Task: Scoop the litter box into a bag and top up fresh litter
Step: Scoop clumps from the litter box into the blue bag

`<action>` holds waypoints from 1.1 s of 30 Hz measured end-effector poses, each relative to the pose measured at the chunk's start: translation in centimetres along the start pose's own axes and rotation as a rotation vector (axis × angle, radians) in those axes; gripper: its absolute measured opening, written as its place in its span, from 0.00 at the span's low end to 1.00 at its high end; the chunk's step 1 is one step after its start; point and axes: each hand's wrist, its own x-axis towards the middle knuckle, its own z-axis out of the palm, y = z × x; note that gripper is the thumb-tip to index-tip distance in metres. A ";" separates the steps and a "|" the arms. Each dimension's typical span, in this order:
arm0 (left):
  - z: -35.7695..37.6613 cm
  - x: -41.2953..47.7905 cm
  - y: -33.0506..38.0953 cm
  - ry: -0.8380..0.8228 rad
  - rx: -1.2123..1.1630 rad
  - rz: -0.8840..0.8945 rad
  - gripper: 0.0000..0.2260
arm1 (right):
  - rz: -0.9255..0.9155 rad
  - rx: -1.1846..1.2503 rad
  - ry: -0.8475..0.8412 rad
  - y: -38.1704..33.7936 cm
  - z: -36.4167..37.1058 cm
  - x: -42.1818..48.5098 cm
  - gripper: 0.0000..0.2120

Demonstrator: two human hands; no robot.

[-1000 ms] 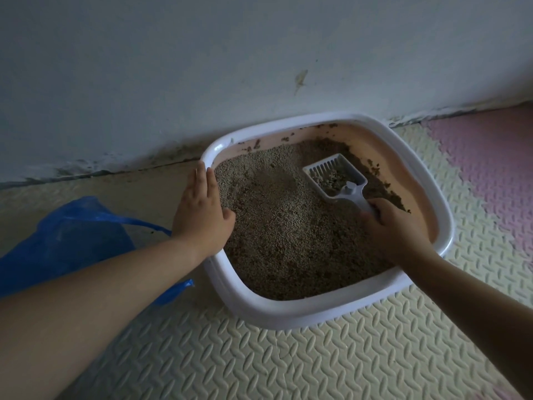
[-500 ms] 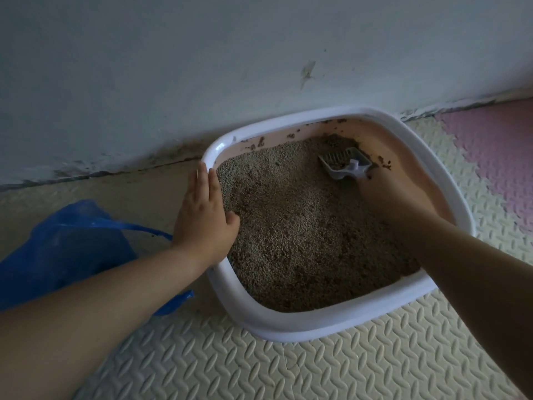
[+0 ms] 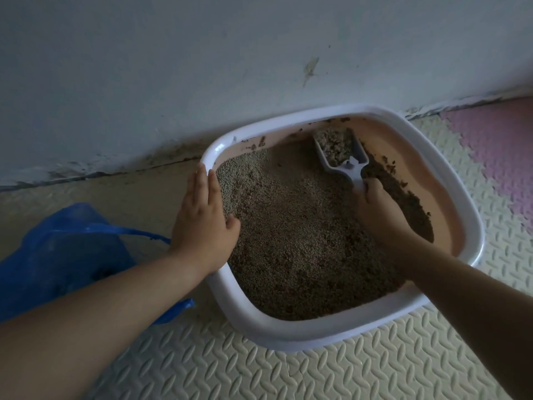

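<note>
The left arm reaches forward from the lower left. Its hand (image 3: 204, 223) lies flat on the left rim of the box (image 3: 288, 334), fingers straight and together and pointing to the far corner. The thumb hangs inward over the edge of the litter (image 3: 297, 246). This hand presses on the rim and grasps nothing.

The right arm comes in from the lower right, crossing the near rim and running low over the litter. Its hand (image 3: 377, 210) is clenched round the handle of the scoop (image 3: 349, 166), knuckles up. Only a short piece of handle shows past the fingers.

The scoop head lies beyond the hand, angled toward the far wall of the box, and is filled with clumpy litter. Its tip sits close to the far rim. Just right of the hand and scoop, a dark strip of litter runs along the bare pink inside of the box. Most of the litter is banked to the left and near sides.

The box sits on a cream mat (image 3: 259, 373), its far side against the wall (image 3: 202, 67). A blue bag (image 3: 66, 255) lies on the floor left of the box, partly under the left forearm. A pink mat (image 3: 496, 145) lies to the right.
</note>
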 end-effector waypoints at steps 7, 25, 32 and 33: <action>-0.2 -0.2 0.1 -0.027 -0.013 -0.017 0.34 | -0.261 -0.103 0.016 1.2 -2.1 -4.9 0.12; -0.5 -0.2 0.2 -0.032 0.008 -0.020 0.35 | -0.373 -0.095 0.067 1.9 -2.4 -8.6 0.12; -0.4 -0.1 0.2 -0.027 0.017 -0.022 0.35 | -0.416 -0.056 0.022 1.6 -2.0 -9.0 0.12; -0.4 -0.1 0.2 -0.028 0.015 -0.022 0.35 | -0.440 -0.080 0.014 1.5 -2.0 -9.0 0.12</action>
